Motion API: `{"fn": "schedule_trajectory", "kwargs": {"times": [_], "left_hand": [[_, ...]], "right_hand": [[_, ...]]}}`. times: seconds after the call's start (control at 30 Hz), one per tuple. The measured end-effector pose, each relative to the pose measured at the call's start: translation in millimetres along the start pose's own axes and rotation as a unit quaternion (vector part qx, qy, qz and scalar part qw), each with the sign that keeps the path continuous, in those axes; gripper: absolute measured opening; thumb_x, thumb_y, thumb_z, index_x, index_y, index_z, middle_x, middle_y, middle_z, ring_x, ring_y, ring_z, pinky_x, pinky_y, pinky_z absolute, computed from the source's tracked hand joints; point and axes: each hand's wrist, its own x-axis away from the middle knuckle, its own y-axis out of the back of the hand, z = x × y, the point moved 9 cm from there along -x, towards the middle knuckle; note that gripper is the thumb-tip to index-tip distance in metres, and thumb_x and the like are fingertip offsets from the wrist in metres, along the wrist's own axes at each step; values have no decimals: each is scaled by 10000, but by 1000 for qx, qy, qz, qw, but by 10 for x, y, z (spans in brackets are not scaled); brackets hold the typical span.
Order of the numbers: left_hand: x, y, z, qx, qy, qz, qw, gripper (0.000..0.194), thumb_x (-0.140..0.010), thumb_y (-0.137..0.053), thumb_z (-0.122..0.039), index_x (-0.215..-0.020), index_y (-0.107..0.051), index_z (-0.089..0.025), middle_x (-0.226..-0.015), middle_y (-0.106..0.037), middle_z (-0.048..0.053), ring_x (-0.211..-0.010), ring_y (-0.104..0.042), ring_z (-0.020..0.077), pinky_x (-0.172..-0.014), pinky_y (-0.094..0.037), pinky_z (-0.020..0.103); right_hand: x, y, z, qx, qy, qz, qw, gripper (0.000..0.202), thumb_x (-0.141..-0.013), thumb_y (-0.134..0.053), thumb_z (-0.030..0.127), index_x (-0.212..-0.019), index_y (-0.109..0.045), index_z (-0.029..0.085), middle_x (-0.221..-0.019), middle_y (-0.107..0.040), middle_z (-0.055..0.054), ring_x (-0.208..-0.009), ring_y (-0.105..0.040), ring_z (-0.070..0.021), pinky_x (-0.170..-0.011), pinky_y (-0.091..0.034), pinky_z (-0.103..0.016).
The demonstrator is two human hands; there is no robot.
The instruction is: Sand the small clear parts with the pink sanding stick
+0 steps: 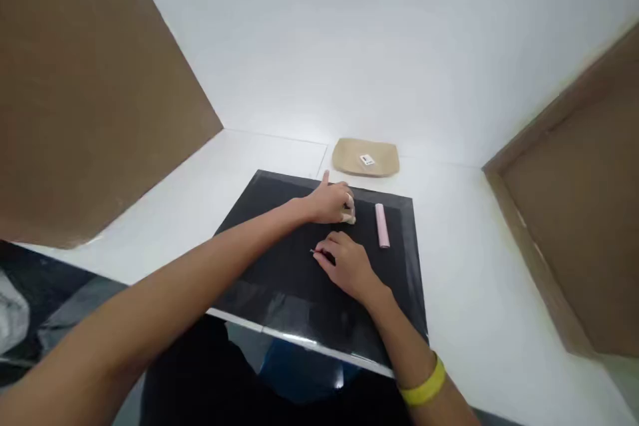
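Observation:
My left hand (332,204) is over the far part of a dark mat (279,286), one digit pointing up and the other fingers curled. Pale cream material (348,217) shows at those fingers; whether it is wrapped round them or held in them is unclear. Nearer to me, my right hand (349,267) pinches a small thin piece (313,251) between thumb and forefinger; its kind is too small to make out. Right of both hands, a pink cylinder (382,225) lies lengthwise on the mat, touched by neither.
Behind the mat, a shallow tan tray (344,161) holds a small white label (367,160). Brown panels stand at the left (100,93) and right (574,213) of the white table (474,266). The table's front edge runs just below the mat.

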Motion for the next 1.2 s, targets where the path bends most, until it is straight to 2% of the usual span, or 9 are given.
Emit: {"fn": "schedule_trajectory", "kwargs": {"times": [0.2,0.43,0.67,0.77,0.83,0.9,1.03,1.13,1.2], "left_hand": [[-40,-43,-16,-16,9,-9,1000,110,-914,-718,-249,-950,-822,-256,-1243,-777,40,-1316,-600,264,-1289,77,734],[-102,-44,-184,-77,-19,-21,997,118,-887,-701,-213,-906,-814,-186,-1361,-733,108,-1480,-481,368,-1270,62,784],[-101,79,-433,-120,-56,-64,989,118,-863,-717,-130,-855,-814,-195,-1198,-798,94,-1447,-533,341,-1316,-1,724],[145,196,-513,-112,-48,-96,988,112,-887,-719,-169,-899,-826,-203,-1218,-796,85,-1408,-566,325,-1339,-30,687],[465,249,-520,-95,-30,-129,987,172,-970,-661,-238,-998,-829,-217,-1268,-780,75,-1413,-565,295,-1356,-99,631],[877,300,-408,-20,23,-195,980,173,-991,-653,-259,-1005,-822,-227,-1272,-782,45,-1337,-622,250,-1352,-203,541],[1530,34,-30,53,146,-217,964,129,-965,-717,-298,-923,-815,-226,-1210,-802,53,-1269,-660,281,-1257,-324,575],[1721,-197,211,68,192,-219,954,71,-934,-757,-265,-895,-808,-235,-1225,-801,58,-1285,-652,299,-1235,-330,598],[1771,-305,344,77,222,-226,945,69,-947,-747,-269,-926,-806,-241,-1266,-789,64,-1329,-627,314,-1240,-302,622]], "right_hand": [[17,17,-7,-6,-1,5,1000,79,-998,-716,255,-1019,-771,203,-1023,-738,-58,-1017,-683,-230,-835,-542,-335],[46,72,-5,-25,-7,-11,1000,74,-1004,-709,265,-1000,-766,217,-1018,-741,-53,-1014,-681,-226,-871,-541,-342],[73,105,-35,-45,-3,-37,998,73,-996,-693,257,-979,-754,219,-968,-723,-45,-936,-680,-203,-847,-547,-325],[104,116,-59,-51,1,-45,998,71,-973,-701,274,-993,-750,227,-957,-728,-46,-931,-681,-216,-861,-554,-347],[121,130,-77,-53,3,-48,997,83,-961,-701,290,-971,-743,220,-959,-726,-62,-928,-675,-230,-857,-557,-367],[129,137,-77,-56,12,-43,997,97,-963,-690,303,-951,-733,217,-956,-715,-67,-927,-667,-231,-848,-555,-370],[121,122,-37,-58,32,-28,997,117,-999,-633,293,-1003,-730,229,-944,-702,-43,-944,-657,-214,-878,-544,-364],[116,113,-15,-47,37,-20,998,130,-1006,-622,305,-1022,-731,237,-937,-699,-33,-937,-666,-204,-876,-554,-358],[115,167,-39,-37,36,-12,999,154,-1020,-603,325,-1065,-726,243,-957,-699,-28,-879,-677,-181,-795,-571,-320]]}}
